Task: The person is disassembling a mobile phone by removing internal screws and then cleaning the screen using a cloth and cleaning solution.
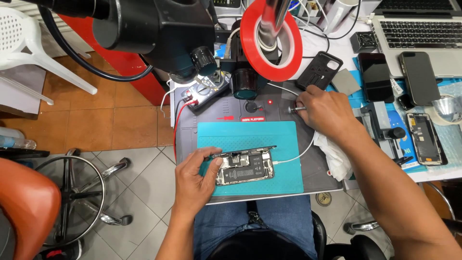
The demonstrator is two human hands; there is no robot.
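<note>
Left grip (195, 175) pinching opened phone (244, 166) on teal mat (284, 137); right grip (322, 108) closed around screwdriver (294, 109) above grey surface (317, 171).

Phone repair workshop: microscope (159, 33), opened phone (244, 166) (probably several more phones).

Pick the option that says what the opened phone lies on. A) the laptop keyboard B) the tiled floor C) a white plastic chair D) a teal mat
D: the opened phone, steadied by the left hand, lies on the teal mat atop the grey work pad, while the right hand holds a small tool farther back.
</note>
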